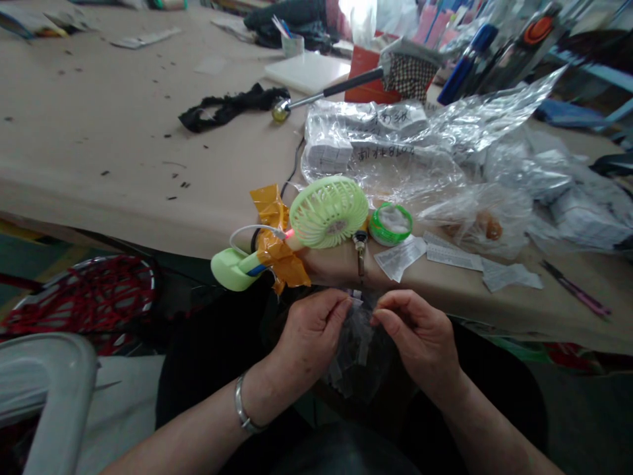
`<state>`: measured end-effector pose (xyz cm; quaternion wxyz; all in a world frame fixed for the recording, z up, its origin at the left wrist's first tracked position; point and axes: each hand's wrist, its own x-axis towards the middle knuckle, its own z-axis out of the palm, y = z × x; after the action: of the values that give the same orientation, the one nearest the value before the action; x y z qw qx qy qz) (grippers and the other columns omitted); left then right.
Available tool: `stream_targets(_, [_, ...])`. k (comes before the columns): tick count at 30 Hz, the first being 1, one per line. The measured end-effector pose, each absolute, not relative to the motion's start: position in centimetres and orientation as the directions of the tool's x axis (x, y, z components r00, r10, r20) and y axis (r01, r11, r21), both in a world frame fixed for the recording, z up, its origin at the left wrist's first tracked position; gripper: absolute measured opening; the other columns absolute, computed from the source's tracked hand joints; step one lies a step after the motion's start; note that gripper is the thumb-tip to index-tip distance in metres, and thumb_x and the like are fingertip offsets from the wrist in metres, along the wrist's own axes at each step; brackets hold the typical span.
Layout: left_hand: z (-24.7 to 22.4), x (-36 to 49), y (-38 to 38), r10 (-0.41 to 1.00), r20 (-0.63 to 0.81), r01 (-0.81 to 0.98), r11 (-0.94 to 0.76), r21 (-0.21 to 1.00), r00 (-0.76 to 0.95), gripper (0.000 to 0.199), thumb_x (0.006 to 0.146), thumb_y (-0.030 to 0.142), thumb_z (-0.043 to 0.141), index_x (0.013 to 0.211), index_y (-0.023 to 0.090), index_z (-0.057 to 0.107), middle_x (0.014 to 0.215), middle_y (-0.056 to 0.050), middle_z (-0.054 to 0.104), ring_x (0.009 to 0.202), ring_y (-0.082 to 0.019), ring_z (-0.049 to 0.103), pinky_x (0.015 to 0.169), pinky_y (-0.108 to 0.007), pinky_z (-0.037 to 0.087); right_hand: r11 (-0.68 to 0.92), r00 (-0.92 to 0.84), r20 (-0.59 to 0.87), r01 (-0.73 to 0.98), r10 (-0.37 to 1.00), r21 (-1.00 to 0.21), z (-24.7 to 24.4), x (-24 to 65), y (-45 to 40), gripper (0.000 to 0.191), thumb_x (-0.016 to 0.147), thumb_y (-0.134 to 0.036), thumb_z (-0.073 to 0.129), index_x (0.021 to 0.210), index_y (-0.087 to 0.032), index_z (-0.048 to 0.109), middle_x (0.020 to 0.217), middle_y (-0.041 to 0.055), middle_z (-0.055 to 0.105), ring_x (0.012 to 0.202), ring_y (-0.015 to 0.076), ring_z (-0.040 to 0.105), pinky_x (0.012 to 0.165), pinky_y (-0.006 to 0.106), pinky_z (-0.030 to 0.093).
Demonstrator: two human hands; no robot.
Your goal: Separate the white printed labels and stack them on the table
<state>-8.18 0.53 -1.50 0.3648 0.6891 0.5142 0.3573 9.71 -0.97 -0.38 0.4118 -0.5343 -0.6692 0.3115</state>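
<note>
My left hand (pixel 316 330) is closed in a pinch on a small white label (pixel 355 301) at the table's front edge. Opposite it, my right hand (pixel 420 336) has thumb and forefinger pressed together; anything between them is too small to make out. Below and between both hands hangs a clear plastic bag (pixel 368 353) with whitish strips in it. Just above the fingertips, a metal-tipped tool (pixel 361 254) points down over the edge. A light green fan (pixel 329 211) is fixed at the edge with brown tape (pixel 277 254). Beside it stands a green round tub (pixel 390 224) with white filling.
Printed label strips (pixel 452 253) and pink-handled scissors (pixel 576 288) lie to the right. Plastic-wrapped label bundles (pixel 366 142) fill the middle right. Farther back are a black cloth strip (pixel 232 109) and a dark-handled rod (pixel 336 88). A grey-white chair (pixel 54 356) stands at lower left.
</note>
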Motion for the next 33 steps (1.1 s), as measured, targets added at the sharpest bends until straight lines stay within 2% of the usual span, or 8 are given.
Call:
stream_targets(4, [-3.3, -8.8, 0.6, 0.976, 0.066, 0.508, -0.164, 0.845, 0.206, 0.025, 0.089, 0.026, 0.052, 0.106, 0.018, 0.068, 0.100, -0.006, 0.073, 0.090, -0.018, 0.067, 0.079, -0.026, 0.049, 0.471, -0.202, 0.535, 0.769, 0.820, -0.432, 0.6, 12.2, 0.6, 0.013, 0.085, -0.020, 0.061, 0.098, -0.017, 0.064, 0.092, 0.0053, 0.068, 0.088, 0.0179, 0.062, 0.083, 0.030, 0.051])
stream_targets(7, [-4.2, -8.8, 0.5, 0.980, 0.030, 0.528, -0.131, 0.839, 0.194, 0.028, 0.088, 0.027, 0.052, 0.109, 0.018, 0.067, 0.104, -0.007, 0.073, 0.095, -0.021, 0.067, 0.083, -0.030, 0.049, 0.443, -0.327, 0.501, 0.887, 0.801, -0.128, 0.4, 13.4, 2.0, 0.036, 0.085, -0.025, 0.063, 0.118, -0.013, 0.059, 0.120, 0.0134, 0.064, 0.116, 0.0304, 0.053, 0.101, 0.047, 0.041])
stream_targets(9, [-4.3, -8.7, 0.3, 0.977, 0.004, 0.508, -0.114, 0.854, 0.213, 0.024, 0.088, 0.026, 0.051, 0.102, 0.020, 0.069, 0.097, -0.006, 0.074, 0.089, -0.020, 0.067, 0.080, -0.030, 0.049, 0.423, -0.357, 0.458, 0.905, 0.814, -0.045, -0.2, 13.8, 2.3, 0.038, 0.086, -0.024, 0.061, 0.122, -0.013, 0.058, 0.126, 0.0130, 0.061, 0.120, 0.0318, 0.051, 0.105, 0.051, 0.038])
stream_targets(19, [-1.3, -4.7, 0.1, 0.911, -0.273, 0.131, 0.244, 0.961, 0.309, 0.015, 0.081, 0.020, 0.057, 0.071, 0.017, 0.069, 0.070, -0.002, 0.068, 0.070, -0.015, 0.060, 0.067, -0.024, 0.045, 0.519, -0.231, 0.629, 0.792, 0.743, -0.322, -1.5, 15.1, 2.0, 0.023, 0.088, -0.012, 0.052, 0.103, -0.020, 0.068, 0.105, 0.0083, 0.071, 0.108, 0.0231, 0.061, 0.096, 0.044, 0.050])
stream_targets(23, [-0.1, -2.4, 0.4, 0.726, -0.478, -0.309, 0.661, 0.684, 0.495, 0.023, 0.085, 0.035, 0.058, 0.088, 0.014, 0.067, 0.076, -0.005, 0.068, 0.068, -0.013, 0.062, 0.066, -0.026, 0.049, 0.598, -0.246, 0.660, 0.705, 0.710, -0.381, -1.0, 14.5, 0.0, 0.024, 0.085, -0.007, 0.055, 0.102, -0.019, 0.066, 0.105, 0.0089, 0.069, 0.111, 0.0235, 0.058, 0.093, 0.044, 0.052])
stream_targets(26, [0.1, -1.0, 0.7, 0.695, -0.445, -0.524, 0.718, 0.458, 0.565, 0.024, 0.081, 0.034, 0.065, 0.090, 0.012, 0.066, 0.077, -0.004, 0.065, 0.063, -0.009, 0.060, 0.059, -0.019, 0.048, 0.671, -0.348, 0.648, 0.653, 0.678, -0.351, -0.7, 13.7, -2.2, 0.022, 0.083, -0.007, 0.056, 0.100, -0.019, 0.065, 0.104, 0.0085, 0.068, 0.113, 0.0255, 0.055, 0.092, 0.046, 0.051])
stream_targets(30, [0.1, 0.0, 0.9, 0.711, -0.491, -0.547, 0.702, 0.456, 0.503, 0.014, 0.076, 0.021, 0.070, 0.082, 0.010, 0.065, 0.076, -0.004, 0.064, 0.058, -0.006, 0.058, 0.051, -0.014, 0.044, 0.681, -0.393, 0.629, 0.661, 0.671, -0.314, -0.1, 14.0, -3.1, 0.026, 0.085, -0.008, 0.054, 0.106, -0.020, 0.063, 0.103, 0.0068, 0.067, 0.112, 0.0252, 0.055, 0.095, 0.045, 0.049])
stream_targets(33, [0.4, 0.1, 0.9, 0.679, -0.566, -0.443, 0.734, 0.515, 0.467, 0.012, 0.083, 0.022, 0.063, 0.087, 0.011, 0.065, 0.073, -0.005, 0.066, 0.055, -0.009, 0.060, 0.053, -0.020, 0.050, 0.534, -0.310, 0.582, 0.803, 0.752, -0.263, 0.6, 15.8, -1.4, 0.034, 0.089, -0.021, 0.054, 0.122, -0.017, 0.055, 0.110, 0.0115, 0.063, 0.114, 0.0279, 0.052, 0.095, 0.046, 0.047])
